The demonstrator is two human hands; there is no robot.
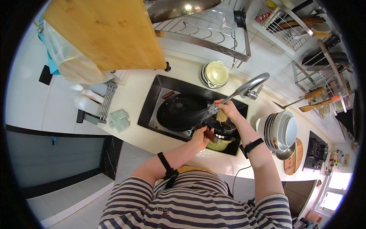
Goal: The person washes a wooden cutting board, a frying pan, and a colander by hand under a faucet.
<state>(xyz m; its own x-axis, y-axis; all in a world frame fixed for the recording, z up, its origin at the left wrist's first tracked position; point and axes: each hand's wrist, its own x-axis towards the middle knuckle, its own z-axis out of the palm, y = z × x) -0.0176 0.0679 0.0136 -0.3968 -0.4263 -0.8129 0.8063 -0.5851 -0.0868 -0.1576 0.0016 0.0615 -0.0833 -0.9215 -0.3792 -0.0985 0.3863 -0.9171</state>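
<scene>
My left hand [201, 138] grips the brown handle [211, 135] of a black wok [181, 113], which is tilted inside the dark sink [148, 106]. With my right hand [227, 109] I hold the spray head [212, 109] of the chrome pull-out faucet [253, 81]. Water streams from it leftward into the wok. A tan, bristly scrubber [221, 116] shows just under my right hand; whether my fingers hold it I cannot tell. Below it, a second dark pan [228, 128] lies partly hidden in the sink. A yellow-green colander [218, 145] sits at the sink's near side.
Pale yellow bowls [217, 73] are stacked behind the sink. Stacked plates and bowls [281, 130] stand at the right, near a round wooden board [294, 157]. A green cloth [119, 120] lies at left. A large cutting board [105, 34] and a wire rack [206, 45] rise behind.
</scene>
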